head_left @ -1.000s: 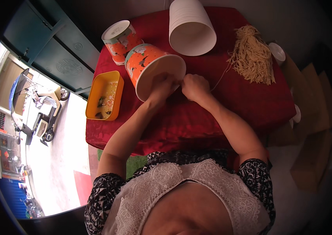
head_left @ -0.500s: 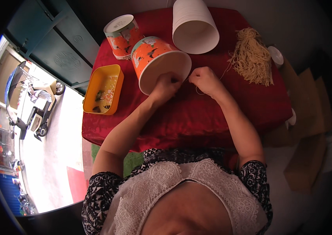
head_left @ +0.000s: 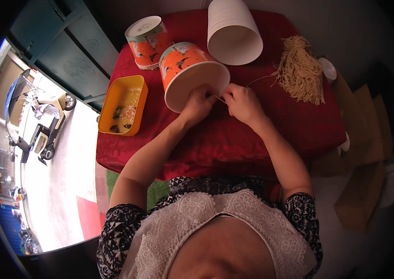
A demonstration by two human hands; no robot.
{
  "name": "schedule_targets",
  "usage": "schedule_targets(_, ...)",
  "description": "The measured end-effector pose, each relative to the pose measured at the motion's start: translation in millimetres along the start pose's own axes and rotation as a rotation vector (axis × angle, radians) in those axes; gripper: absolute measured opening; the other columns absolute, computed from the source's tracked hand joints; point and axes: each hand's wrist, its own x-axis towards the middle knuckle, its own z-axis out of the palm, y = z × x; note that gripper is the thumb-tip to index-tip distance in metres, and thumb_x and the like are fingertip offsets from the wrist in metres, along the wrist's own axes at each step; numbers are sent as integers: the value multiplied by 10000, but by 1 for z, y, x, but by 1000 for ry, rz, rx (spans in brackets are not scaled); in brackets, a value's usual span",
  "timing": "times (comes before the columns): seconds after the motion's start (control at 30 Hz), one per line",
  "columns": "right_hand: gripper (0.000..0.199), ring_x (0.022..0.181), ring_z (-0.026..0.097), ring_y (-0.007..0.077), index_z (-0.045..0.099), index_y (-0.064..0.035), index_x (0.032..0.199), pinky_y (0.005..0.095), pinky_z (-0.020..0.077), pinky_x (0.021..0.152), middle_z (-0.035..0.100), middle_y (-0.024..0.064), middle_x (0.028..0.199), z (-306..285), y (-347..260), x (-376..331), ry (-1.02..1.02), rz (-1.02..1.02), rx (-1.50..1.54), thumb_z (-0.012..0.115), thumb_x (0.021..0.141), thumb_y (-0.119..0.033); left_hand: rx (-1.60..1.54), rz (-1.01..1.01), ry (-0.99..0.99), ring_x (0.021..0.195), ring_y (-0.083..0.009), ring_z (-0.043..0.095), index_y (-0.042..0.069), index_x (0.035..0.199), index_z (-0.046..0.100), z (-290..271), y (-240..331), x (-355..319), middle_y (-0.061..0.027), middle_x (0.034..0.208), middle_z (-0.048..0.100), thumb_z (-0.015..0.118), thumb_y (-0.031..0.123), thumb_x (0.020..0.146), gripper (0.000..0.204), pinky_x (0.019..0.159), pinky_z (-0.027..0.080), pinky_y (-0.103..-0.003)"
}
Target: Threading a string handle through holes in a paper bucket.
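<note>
An orange paper bucket [head_left: 178,65] with a pale green band and printed figures lies tipped, its white mouth toward me. My left hand [head_left: 199,103] reaches into that mouth, fingers closed at the right lower part of the rim; the fingertips are partly hidden. Just right of the rim, my right hand [head_left: 242,103] pinches a thin beige string [head_left: 260,78]. A short taut stretch of it runs between my two hands. Beyond the right hand the string trails to a bundle of beige strings [head_left: 301,69] on the red cloth.
A stack of white paper buckets [head_left: 234,32] lies at the back. Behind the orange bucket, more orange buckets [head_left: 149,44] stand upside down. A yellow tray [head_left: 106,111] with small bits sits at left. Red cloth [head_left: 234,149] covers the table. Cardboard [head_left: 359,195] is at right.
My right hand has turned and moved slightly left and down, close to the left hand. The string between them is now drawn straight, and its trailing part arcs toward the bundle.
</note>
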Motion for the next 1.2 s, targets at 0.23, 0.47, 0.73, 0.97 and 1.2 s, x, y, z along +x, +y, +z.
schedule_targets(0.23, 172, 694, 664, 374, 590, -62, 1023, 489, 533, 607, 664, 187, 726, 16, 15, 2, 217, -249, -287, 579, 867, -136, -63, -20, -13, 591, -108, 556, 11, 925, 579, -2, 5, -3, -55, 743, 588, 616, 129, 883, 130, 491, 475, -255)
schedule_targets(0.47, 181, 706, 659, 368, 628, -107, 1031, 467, 539, 618, 665, 165, 743, 21, 18, 9, 178, -297, -276, 587, 854, -105, -155, 19, -20, 576, -126, 573, -4, 899, 583, -3, 0, -2, -86, 764, 612, 608, 68, 857, 87, 485, 489, -269)
schedule_targets(0.73, 101, 628, 639, 402, 512, -43, 910, 510, 504, 553, 624, 209, 643, 24, 19, 6, 155, -267, -341, 550, 890, -134, 97, 229, 30, 752, -246, 641, -4, 885, 612, -2, -3, -1, -142, 832, 652, 613, 63, 832, 86, 692, 518, -332)
schedule_targets(0.97, 104, 646, 631, 421, 512, -18, 897, 518, 498, 566, 616, 235, 650, 28, 28, 9, 173, -251, -283, 530, 897, -121, 107, 248, 64, 774, -257, 641, -10, 885, 616, -4, 8, 0, -141, 802, 655, 629, 72, 814, 109, 728, 507, -336)
schedule_targets(1.2, 109, 635, 656, 390, 552, 21, 835, 475, 527, 545, 632, 231, 665, 28, 28, 5, 166, -314, -190, 518, 870, -76, -117, -176, -27, 548, -119, 537, -1, 833, 588, -10, 20, 0, -60, 660, 585, 629, 81, 816, 93, 482, 434, -265)
